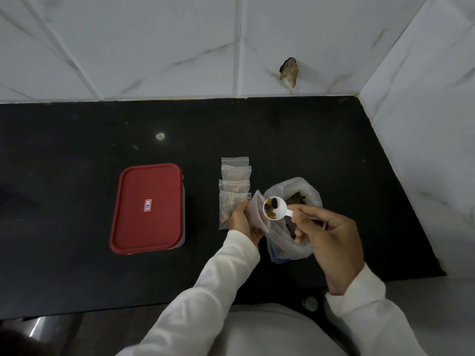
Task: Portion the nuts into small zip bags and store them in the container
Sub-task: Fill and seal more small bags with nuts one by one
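Nuts [271, 204] fill scoop [280, 212] pinched by right hand [331, 242]; left hand [243, 222] grips zip bag [257, 213].

Left hand [244, 223], right hand [331, 242]: fingers curled, close.

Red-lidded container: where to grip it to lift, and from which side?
Come from above and span the container across its narrower width, gripping the two long edges under the red lid. It lies flat and closed on the counter, both long sides free; the filled zip bags lie apart on its right.
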